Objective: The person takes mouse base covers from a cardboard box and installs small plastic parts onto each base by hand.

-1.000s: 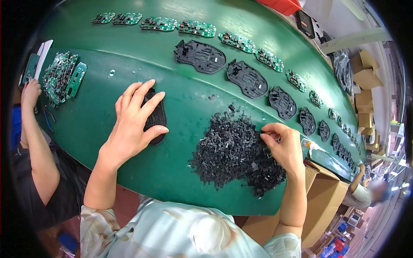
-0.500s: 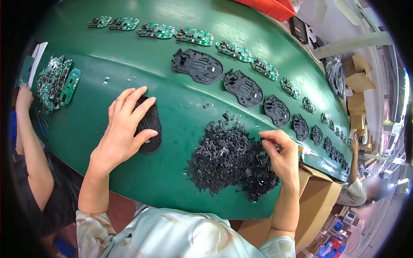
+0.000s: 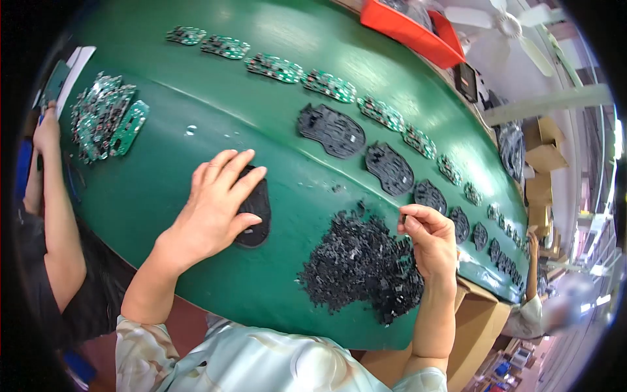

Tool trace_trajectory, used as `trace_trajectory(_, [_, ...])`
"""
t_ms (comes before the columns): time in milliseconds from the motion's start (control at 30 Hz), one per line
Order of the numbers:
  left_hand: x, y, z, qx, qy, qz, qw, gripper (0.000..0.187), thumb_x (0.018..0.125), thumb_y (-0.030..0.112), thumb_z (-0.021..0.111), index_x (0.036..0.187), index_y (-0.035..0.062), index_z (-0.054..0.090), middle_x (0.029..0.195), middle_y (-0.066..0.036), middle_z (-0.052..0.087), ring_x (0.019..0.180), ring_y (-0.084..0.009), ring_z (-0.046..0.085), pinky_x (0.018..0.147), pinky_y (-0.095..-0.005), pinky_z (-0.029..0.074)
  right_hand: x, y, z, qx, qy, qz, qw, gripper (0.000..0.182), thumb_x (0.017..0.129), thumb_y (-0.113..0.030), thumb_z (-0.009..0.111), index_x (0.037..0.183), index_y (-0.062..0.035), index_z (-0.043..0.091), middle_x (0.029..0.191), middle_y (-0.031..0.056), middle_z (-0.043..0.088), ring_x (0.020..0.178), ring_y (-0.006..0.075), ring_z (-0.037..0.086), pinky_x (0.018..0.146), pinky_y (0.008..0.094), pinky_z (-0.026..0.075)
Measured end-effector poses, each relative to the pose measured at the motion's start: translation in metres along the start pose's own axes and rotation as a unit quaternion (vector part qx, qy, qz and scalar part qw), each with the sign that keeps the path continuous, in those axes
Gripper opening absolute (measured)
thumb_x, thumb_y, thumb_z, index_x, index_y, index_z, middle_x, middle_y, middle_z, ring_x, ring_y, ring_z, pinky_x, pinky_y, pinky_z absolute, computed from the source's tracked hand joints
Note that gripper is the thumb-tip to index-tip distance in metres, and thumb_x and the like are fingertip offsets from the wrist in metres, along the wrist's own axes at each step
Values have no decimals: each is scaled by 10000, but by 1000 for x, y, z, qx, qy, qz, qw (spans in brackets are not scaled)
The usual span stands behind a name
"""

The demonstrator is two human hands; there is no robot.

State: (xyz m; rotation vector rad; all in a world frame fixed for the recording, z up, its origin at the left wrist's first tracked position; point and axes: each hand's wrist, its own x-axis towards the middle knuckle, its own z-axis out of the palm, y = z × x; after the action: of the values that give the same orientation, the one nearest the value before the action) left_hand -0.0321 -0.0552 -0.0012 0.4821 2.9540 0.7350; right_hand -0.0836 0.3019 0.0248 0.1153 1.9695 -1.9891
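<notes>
My left hand (image 3: 212,202) lies over a black oval plastic shell (image 3: 258,212), its fingers spread across the shell's left side and upper end. To the right, my right hand (image 3: 428,238) pinches a small black part (image 3: 405,219) between thumb and index finger, above the right edge of a heap of small black plastic parts (image 3: 353,261). The heap sits between my two hands. Beyond it, several black shells (image 3: 332,130) lie in a row on the green table (image 3: 215,281).
Green circuit boards (image 3: 274,67) form a row behind the shells, and more are piled (image 3: 101,117) at the left. A co-worker's arm (image 3: 59,215) is at far left, another person's (image 3: 532,268) at far right. A red bin (image 3: 411,32) and a cardboard box (image 3: 480,313) border the table.
The view has shifted, so the table items appear farther right and mostly lower. My right hand now shows a small black part in its pinch; my left hand stays on the shell.
</notes>
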Motion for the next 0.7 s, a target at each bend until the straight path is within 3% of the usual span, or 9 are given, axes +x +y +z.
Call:
trace_trajectory(100, [-2, -4, 2, -13, 25, 5, 1000, 739, 752, 192, 785, 1408, 44, 478, 1474, -170, 418, 1360, -377, 372, 1120, -500, 290, 22, -9, 27, -103, 28, -54, 993, 103, 920, 14, 638, 997, 31, 705, 874, 53, 675, 792, 105, 630, 757, 253, 527])
trace_trajectory(233, [1, -9, 6, -46, 91, 5, 995, 664, 758, 113, 765, 1368, 38, 514, 1392, -141, 494, 1302, -346, 444, 1077, -468, 340, 68, -21, 54, -343, -1, -125, 931, 118, 877, 49, 596, 965, 22, 670, 869, 63, 685, 781, 109, 640, 740, 258, 512])
trace_trajectory(333, [2, -15, 13, -42, 110, 6, 993, 612, 750, 105, 767, 1319, 35, 554, 1360, -132, 523, 1278, -336, 470, 1058, -463, 353, 106, -20, 73, -432, -25, -213, 876, 102, 843, 10, 638, 934, 6, 683, 874, 127, 654, 823, 264, 644, 771, 354, 507])
trace_trajectory(433, [3, -17, 14, -57, 126, 5, 990, 584, 739, 100, 773, 1286, 35, 578, 1330, -124, 544, 1257, -327, 487, 1046, -455, 360, 141, -11, 82, -495, -31, -276, 823, 101, 822, -11, 665, 915, -26, 702, 953, 142, 615, 946, 331, 592, 856, 417, 465])
trace_trajectory(533, [4, -22, 16, -75, 131, 7, 989, 587, 735, 101, 776, 1284, 37, 578, 1318, -121, 548, 1248, -321, 492, 1037, -449, 364, 156, -9, 85, -544, -32, -263, 796, 99, 808, -17, 683, 899, -45, 709, 1038, 141, 589, 1045, 339, 546, 921, 431, 420])
trace_trajectory(700, [4, -23, 16, -75, 139, 7, 987, 576, 734, 107, 777, 1273, 38, 585, 1302, -114, 551, 1227, -322, 497, 1026, -447, 367, 167, -3, 78, -533, -11, -223, 816, 111, 772, -80, 753, 869, -50, 707, 1071, 132, 591, 1075, 330, 542, 943, 436, 405])
